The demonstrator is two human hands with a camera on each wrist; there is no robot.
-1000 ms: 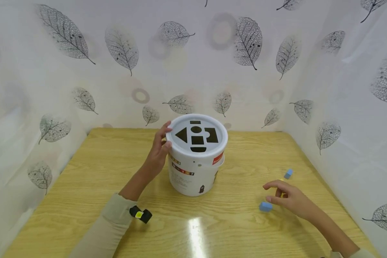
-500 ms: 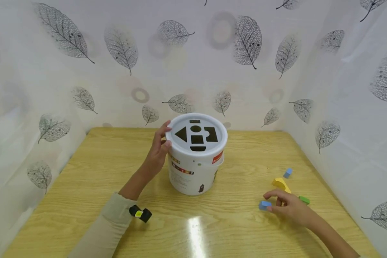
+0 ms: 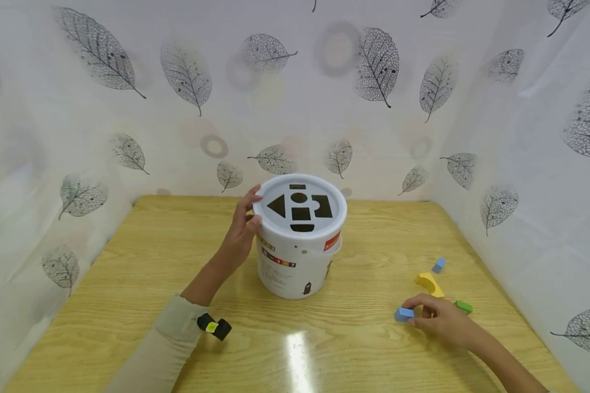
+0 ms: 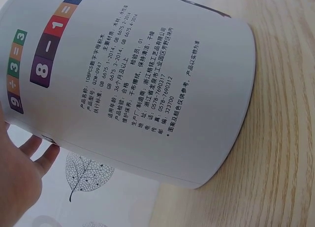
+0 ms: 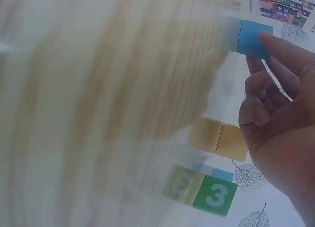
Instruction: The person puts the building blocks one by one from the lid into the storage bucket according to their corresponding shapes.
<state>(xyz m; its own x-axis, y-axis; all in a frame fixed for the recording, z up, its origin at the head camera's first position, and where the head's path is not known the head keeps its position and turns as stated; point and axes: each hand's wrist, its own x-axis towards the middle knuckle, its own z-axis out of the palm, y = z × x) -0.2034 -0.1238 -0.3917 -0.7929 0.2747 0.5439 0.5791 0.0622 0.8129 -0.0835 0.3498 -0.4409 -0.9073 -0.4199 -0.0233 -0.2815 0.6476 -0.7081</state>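
A white bucket (image 3: pixel 280 275) stands on the table, its lid (image 3: pixel 273 224) cut with several shaped holes. My left hand (image 3: pixel 241 232) holds the bucket's left side at the rim, thumb in front and fingers farther back. Printed text covers the bucket's wall (image 4: pixel 216 113) in the left wrist view. Over on the right, my right hand (image 3: pixel 442 317) pinches a blue block (image 3: pixel 403 314) between thumb and fingers, low at the tabletop. That blue block (image 5: pixel 252 38) shows a plain square face in the right wrist view.
Beyond my right hand lie a yellow arch block (image 3: pixel 429 284) and a smaller blue block (image 3: pixel 439 265). A green block (image 5: pixel 216 195) marked 3 sits beside that hand. Leaf-patterned sheeting (image 3: pixel 295 120) borders the wooden table (image 3: pixel 177 234) at the back and sides.
My right hand has come down and nearer, and its fingers have closed on the blue block. The yellow arch and green block have come into sight beside it. My left hand stays put.
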